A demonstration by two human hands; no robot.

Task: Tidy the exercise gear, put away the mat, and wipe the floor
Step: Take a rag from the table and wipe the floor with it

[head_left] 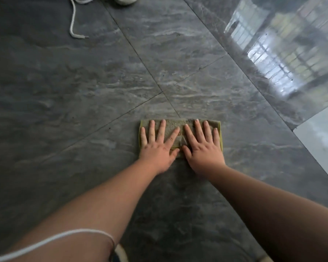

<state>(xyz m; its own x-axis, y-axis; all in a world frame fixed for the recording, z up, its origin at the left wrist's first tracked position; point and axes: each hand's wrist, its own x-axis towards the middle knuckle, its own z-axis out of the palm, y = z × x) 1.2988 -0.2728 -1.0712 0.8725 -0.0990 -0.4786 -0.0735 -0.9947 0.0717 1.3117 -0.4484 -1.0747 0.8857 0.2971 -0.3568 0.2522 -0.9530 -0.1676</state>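
Observation:
A folded green-grey cloth [180, 124] lies flat on the dark grey marble floor [83, 91] in the middle of the view. My left hand [158, 146] presses palm-down on its left half, fingers spread. On the right half my right hand [203, 148] lies flat beside it, fingers also spread. Both arms reach straight forward. The cloth's near edge is hidden under the palms. No mat is in sight.
A white rope [73, 21] trails on the floor at the top left, next to a white rounded object [126, 0] cut off by the top edge. A lighter tile strip [320, 137] and window reflections sit at the right. A thin white cord [51, 240] crosses my left arm.

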